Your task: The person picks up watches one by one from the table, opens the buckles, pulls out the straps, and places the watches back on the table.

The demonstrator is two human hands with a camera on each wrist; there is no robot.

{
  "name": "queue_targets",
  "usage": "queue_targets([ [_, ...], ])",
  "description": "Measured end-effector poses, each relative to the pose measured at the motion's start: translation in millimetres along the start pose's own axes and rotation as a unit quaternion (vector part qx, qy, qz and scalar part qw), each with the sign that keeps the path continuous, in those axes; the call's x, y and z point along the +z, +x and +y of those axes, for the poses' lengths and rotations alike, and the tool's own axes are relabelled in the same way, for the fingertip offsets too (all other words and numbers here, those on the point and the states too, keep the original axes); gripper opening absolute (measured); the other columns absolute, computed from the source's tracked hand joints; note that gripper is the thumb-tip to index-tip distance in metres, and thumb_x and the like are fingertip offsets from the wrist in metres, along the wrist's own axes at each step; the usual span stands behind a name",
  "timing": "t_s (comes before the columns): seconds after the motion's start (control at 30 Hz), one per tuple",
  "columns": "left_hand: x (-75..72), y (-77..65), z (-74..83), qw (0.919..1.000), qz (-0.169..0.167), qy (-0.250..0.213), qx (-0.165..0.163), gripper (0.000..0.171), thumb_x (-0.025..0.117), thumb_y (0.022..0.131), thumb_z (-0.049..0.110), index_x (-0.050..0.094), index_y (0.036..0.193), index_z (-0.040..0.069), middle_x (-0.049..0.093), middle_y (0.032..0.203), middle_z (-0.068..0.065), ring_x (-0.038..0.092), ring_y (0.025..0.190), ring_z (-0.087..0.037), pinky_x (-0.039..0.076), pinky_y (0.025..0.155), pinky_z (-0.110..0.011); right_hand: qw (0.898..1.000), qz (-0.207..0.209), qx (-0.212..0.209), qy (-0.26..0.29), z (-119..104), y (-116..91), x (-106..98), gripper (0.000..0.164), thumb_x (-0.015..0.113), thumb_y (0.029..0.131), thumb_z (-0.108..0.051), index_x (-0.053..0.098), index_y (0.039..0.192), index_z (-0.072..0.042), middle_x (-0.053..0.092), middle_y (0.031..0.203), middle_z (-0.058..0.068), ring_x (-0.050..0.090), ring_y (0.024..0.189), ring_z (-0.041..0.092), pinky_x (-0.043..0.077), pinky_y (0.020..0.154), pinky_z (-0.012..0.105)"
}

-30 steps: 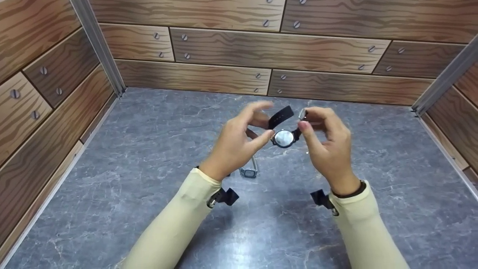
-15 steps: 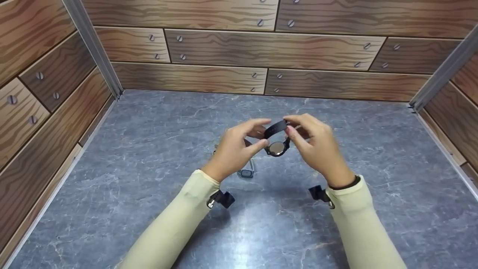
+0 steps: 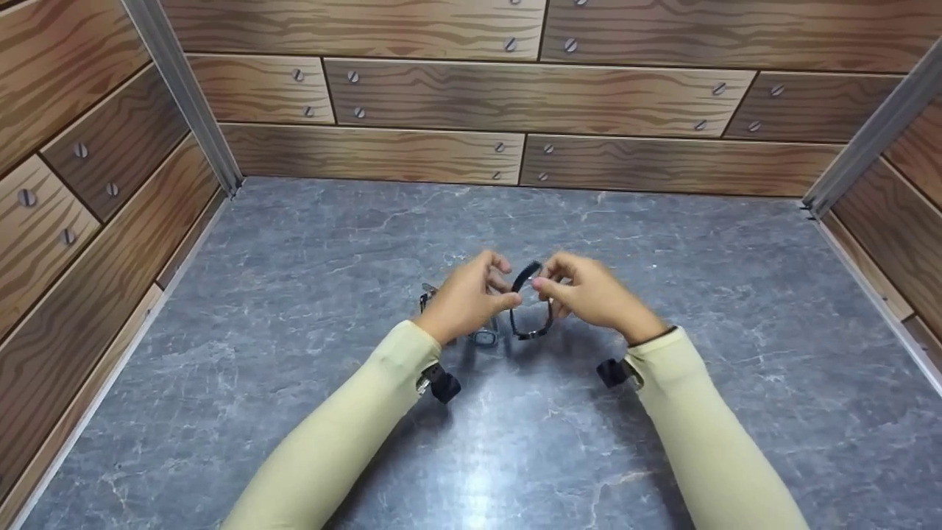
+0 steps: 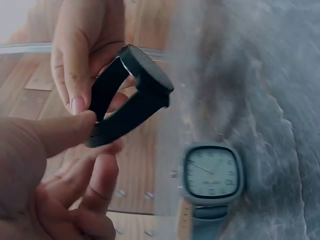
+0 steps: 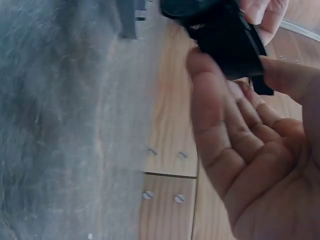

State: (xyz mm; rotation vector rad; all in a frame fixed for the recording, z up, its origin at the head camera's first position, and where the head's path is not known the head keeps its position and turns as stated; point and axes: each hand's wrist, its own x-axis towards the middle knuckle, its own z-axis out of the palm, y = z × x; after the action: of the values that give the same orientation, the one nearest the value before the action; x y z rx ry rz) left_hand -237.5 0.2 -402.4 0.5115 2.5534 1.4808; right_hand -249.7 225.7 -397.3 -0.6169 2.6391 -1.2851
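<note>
Now both hands, left (image 3: 465, 298) and right (image 3: 589, 294), pinch black watch (image 3: 531, 309) strap.

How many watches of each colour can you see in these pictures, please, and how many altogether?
Black watch, pinched between the left hand and the right hand: 1
Grey watch with a squarish face, lying on the grey surface: 1
Total: 2

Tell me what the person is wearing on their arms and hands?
Long, snug, pale yellow sleeves cover both arms down to the wrists. A small black camera mount is strapped under each wrist. The left hand and right hand are bare: no gloves or rings visible.
</note>
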Motion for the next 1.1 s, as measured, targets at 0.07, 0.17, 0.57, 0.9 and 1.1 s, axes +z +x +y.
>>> queue_targets([
  [0.07,2.0,5.7,-4.9,0.9991,-0.008,0.033,-0.027,0.032,0.079,0.093,0.021,0.06,0.117,0.012,0.072,0.104,-0.001,0.068,0.087,-0.017,0.057,0.077,-0.032,1.0,-0.016,0.017,-0.015,4,6,2,0.019,0.066,0.103,-0.022,0.063,0.103,-0.003,0.067,0.091,0.01,0.068,0.066,0.025,0.062,0.066,0.048],
  [0.17,4.6,15.2,-12.6,0.9956,-0.009,0.083,-0.043,0.021,0.078,0.094,0.024,0.064,0.106,0.014,0.07,0.097,0.002,0.065,0.082,-0.014,0.054,0.074,-0.031,0.998,-0.027,0.032,-0.046,9,14,6,0.019,0.066,0.103,-0.022,0.063,0.1,-0.004,0.066,0.089,0.009,0.068,0.062,0.023,0.061,0.063,0.044],
  [0.57,13.2,20.0,-44.9,0.9777,0.075,0.193,-0.033,0.012,0.072,0.091,0.021,0.069,0.081,0.015,0.062,0.076,0.005,0.056,0.069,-0.014,0.047,0.064,-0.031,0.99,-0.009,0.031,-0.139,22,33,31,0.019,0.066,0.098,-0.02,0.062,0.084,-0.008,0.059,0.074,0.0,0.052,0.065,0.014,0.043,0.061,0.029],
  [0.9,8.5,17.2,-42.4,0.9776,0.067,0.196,-0.037,0.032,0.071,0.093,0.026,0.059,0.064,0.019,0.053,0.061,0.009,0.049,0.056,-0.011,0.038,0.054,-0.026,0.989,0.013,0.042,-0.142,27,37,38,0.02,0.067,0.096,-0.02,0.064,0.081,-0.008,0.059,0.077,0.001,0.05,0.069,0.016,0.04,0.064,0.03],
  [1.1,-13.8,7.0,-27.1,0.9862,0.086,0.14,-0.017,0.019,0.069,0.098,0.027,0.073,0.086,0.013,0.067,0.079,0.003,0.058,0.069,-0.013,0.05,0.065,-0.029,0.991,0.024,0.045,-0.127,28,29,28,0.019,0.065,0.099,-0.02,0.071,0.09,-0.004,0.065,0.082,0.004,0.056,0.073,0.018,0.046,0.067,0.032],
])
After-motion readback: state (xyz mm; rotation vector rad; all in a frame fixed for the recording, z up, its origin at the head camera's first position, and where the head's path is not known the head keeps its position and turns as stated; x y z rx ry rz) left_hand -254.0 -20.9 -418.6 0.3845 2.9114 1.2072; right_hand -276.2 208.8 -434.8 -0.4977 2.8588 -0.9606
